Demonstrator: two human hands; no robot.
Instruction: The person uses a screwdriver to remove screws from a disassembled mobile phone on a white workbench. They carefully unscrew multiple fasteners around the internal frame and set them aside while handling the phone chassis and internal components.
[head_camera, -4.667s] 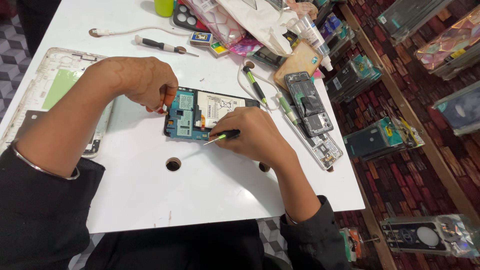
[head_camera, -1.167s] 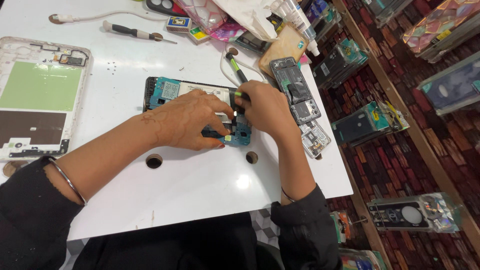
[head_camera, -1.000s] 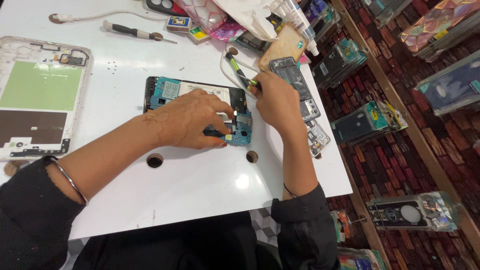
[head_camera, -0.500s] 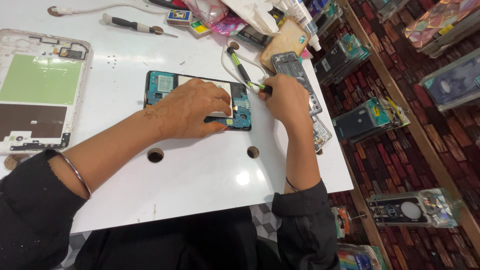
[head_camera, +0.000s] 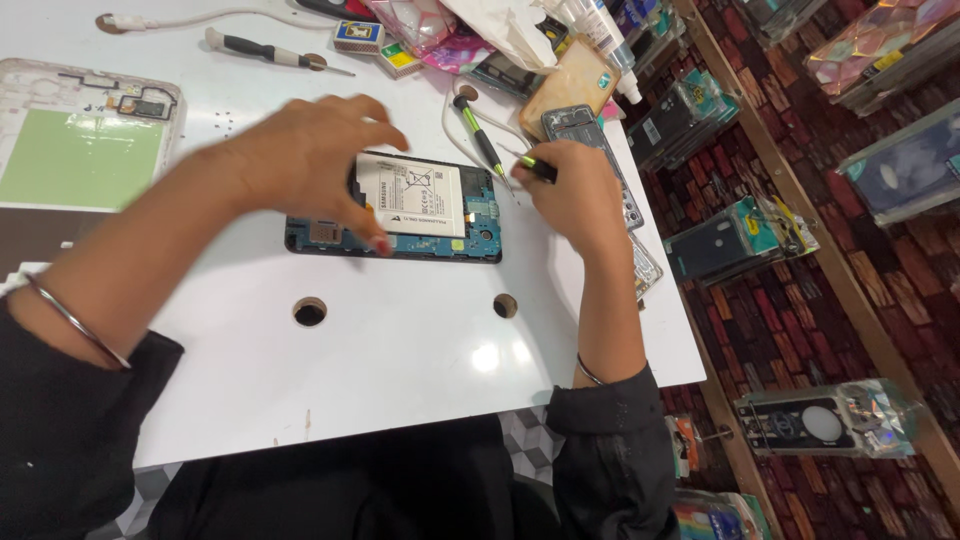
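Note:
An opened tablet (head_camera: 440, 243) lies flat in the middle of the white table (head_camera: 400, 370), showing a white battery (head_camera: 425, 195) and a blue circuit board. My left hand (head_camera: 310, 160) hovers over its left half with fingers spread, one fingertip touching the board's lower edge. My right hand (head_camera: 580, 195) rests just right of the tablet, closed around a small green-and-black screwdriver (head_camera: 535, 168) whose tip points left toward the tablet's upper right corner.
A tablet back frame (head_camera: 85, 140) with a green panel lies at the far left. Behind are a black-handled screwdriver (head_camera: 262, 49), a white cable (head_camera: 210, 16), a green screwdriver (head_camera: 480, 135), an opened phone (head_camera: 585, 135) and small boxes. Two holes (head_camera: 310, 311) pierce the table.
My left hand has lifted off the tablet, uncovering the battery. My right hand has moved from the tablet's right end to beside it, still holding the screwdriver.

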